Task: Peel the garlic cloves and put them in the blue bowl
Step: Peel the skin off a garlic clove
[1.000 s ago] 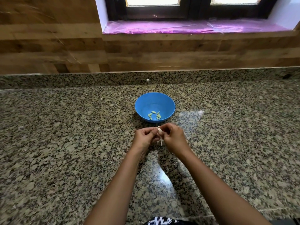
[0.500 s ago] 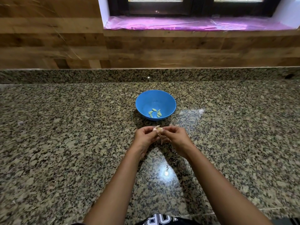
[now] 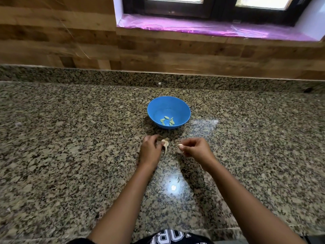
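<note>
Head view: your left hand (image 3: 149,152) is pinched around a garlic piece (image 3: 165,143) with papery skin trailing off it toward 6 o'clock. Your right hand (image 3: 195,148) sits just beside it at 3 o'clock, its fingertips (image 3: 181,147) pressed together on a small pale clove (image 3: 179,145); whether this clove is fully peeled cannot be determined. The two hands are apart. The blue bowl (image 3: 182,110) stands near, at 12 o'clock from the hands, on the granite counter (image 3: 70,155), with several peeled cloves (image 3: 167,120) resting on its floor.

Expect the clove to be light, firm and slightly slick once bare. Grip it across its broad sides with fingertip pressure only. The skin is brittle and tears easily; take it at the loose edge.
</note>
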`<state>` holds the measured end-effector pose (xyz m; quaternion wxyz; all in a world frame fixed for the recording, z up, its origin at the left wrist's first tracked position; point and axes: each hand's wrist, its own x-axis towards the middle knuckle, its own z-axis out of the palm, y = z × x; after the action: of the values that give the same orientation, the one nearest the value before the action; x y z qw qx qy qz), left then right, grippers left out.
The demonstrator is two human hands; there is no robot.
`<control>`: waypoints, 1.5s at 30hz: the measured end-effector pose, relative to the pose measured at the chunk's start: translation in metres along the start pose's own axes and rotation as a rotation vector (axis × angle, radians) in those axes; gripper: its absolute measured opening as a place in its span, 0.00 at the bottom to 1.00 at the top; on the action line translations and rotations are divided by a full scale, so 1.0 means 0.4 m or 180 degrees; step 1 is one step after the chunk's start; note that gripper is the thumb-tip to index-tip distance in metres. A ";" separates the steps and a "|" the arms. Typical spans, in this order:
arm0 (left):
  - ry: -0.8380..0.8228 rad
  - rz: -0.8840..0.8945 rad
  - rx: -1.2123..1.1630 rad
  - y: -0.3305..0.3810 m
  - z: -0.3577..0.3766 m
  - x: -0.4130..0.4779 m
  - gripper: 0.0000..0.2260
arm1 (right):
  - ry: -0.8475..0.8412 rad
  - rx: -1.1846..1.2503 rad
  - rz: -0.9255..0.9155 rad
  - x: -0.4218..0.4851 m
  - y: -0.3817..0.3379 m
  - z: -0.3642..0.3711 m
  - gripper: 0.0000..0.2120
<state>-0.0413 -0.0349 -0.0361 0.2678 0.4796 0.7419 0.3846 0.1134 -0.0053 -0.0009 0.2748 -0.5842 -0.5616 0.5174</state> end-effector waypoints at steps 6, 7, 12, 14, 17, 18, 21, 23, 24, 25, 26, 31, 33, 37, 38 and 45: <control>-0.0478 0.1219 0.0666 -0.042 0.058 -0.130 0.15 | -0.0261 -0.2470 -0.0352 -0.033 0.027 -0.037 0.01; -0.0626 0.1329 0.0944 -0.049 0.068 -0.142 0.17 | -0.0320 -0.2804 -0.0464 -0.034 0.026 -0.041 0.02; -0.0739 0.1414 0.1701 -0.057 0.083 -0.150 0.22 | -0.0737 -0.3654 -0.0795 -0.019 0.006 -0.030 0.04; -0.0751 0.1460 0.1839 -0.057 0.087 -0.151 0.22 | -0.0879 -0.3785 -0.0829 -0.012 0.000 -0.025 0.05; -0.0781 0.1476 0.1951 -0.061 0.094 -0.149 0.23 | -0.0980 -0.3964 -0.0982 -0.006 0.002 -0.023 0.05; -0.0767 0.1469 0.1955 -0.062 0.095 -0.148 0.23 | -0.1029 -0.4038 -0.1051 -0.005 0.001 -0.019 0.05; -0.0777 0.1441 0.1861 -0.060 0.094 -0.152 0.23 | -0.1202 -0.4296 -0.1113 -0.003 -0.008 -0.006 0.07; -0.0771 0.1427 0.1798 -0.059 0.091 -0.156 0.22 | -0.1149 -0.4340 -0.1154 -0.013 -0.007 0.001 0.09; -0.0758 0.1416 0.1772 -0.057 0.089 -0.158 0.22 | -0.1103 -0.4344 -0.1149 -0.023 -0.005 0.005 0.09; -0.0759 0.1415 0.1756 -0.055 0.088 -0.158 0.22 | -0.1047 -0.4352 -0.1129 -0.034 -0.004 0.008 0.09; -0.0766 0.1427 0.1756 -0.053 0.086 -0.158 0.22 | -0.1012 -0.4343 -0.1083 -0.043 -0.005 0.009 0.09; -0.0797 0.1410 0.1798 -0.050 0.082 -0.160 0.22 | -0.0923 -0.4123 -0.0389 0.000 -0.059 0.006 0.06; -0.0794 0.1373 0.1787 -0.049 0.081 -0.163 0.22 | -0.1016 -0.4145 -0.0201 0.018 -0.080 0.015 0.05; -0.0796 0.1407 0.1701 -0.055 0.077 -0.161 0.22 | -0.1042 -0.3906 0.0070 0.037 -0.090 0.006 0.07; -0.0788 0.1418 0.1690 -0.056 0.077 -0.162 0.22 | -0.1005 -0.3802 0.0118 0.041 -0.084 -0.006 0.08; -0.0743 0.1440 0.1617 -0.059 0.078 -0.161 0.22 | -0.0649 -0.3425 -0.0359 0.002 -0.035 -0.039 0.08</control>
<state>-0.0038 -0.0899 -0.0715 0.1312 0.7236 0.6533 0.1801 0.1222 0.0024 0.0164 -0.0912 -0.5582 -0.8011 0.1957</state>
